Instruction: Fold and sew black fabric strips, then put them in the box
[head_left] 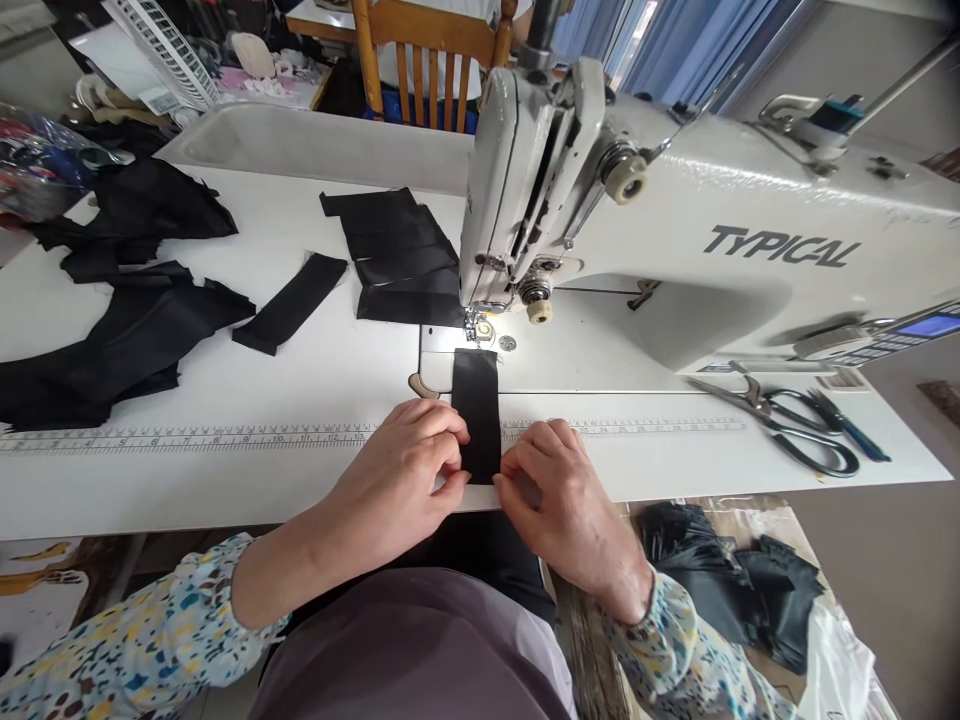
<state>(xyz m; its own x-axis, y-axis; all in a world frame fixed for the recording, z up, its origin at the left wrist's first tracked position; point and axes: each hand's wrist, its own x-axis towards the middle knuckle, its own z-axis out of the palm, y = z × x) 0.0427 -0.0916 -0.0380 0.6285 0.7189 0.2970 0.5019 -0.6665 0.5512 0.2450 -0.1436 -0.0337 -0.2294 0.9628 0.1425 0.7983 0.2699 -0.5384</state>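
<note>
A narrow black fabric strip (477,415) lies lengthwise on the table, its far end just in front of the sewing machine's presser foot (472,322). My left hand (412,455) pinches the strip's left edge near its close end, thumb against the fingers. On the opposite edge, my right hand (551,480) does the same with curled fingers. Another black strip (291,302) rests slantwise to the left, apart from both hands. Several overlapping black pieces (405,255) lie left of the needle area, partly hidden by the machine head.
The white sewing machine (675,200) fills the right side. Scissors (780,415) and a blue-handled tool (851,425) lie on the table's right end. Larger black cut pieces (127,340) spread at the left. A printed ruler (187,440) crosses the table. Beyond it stands a wooden chair (431,50).
</note>
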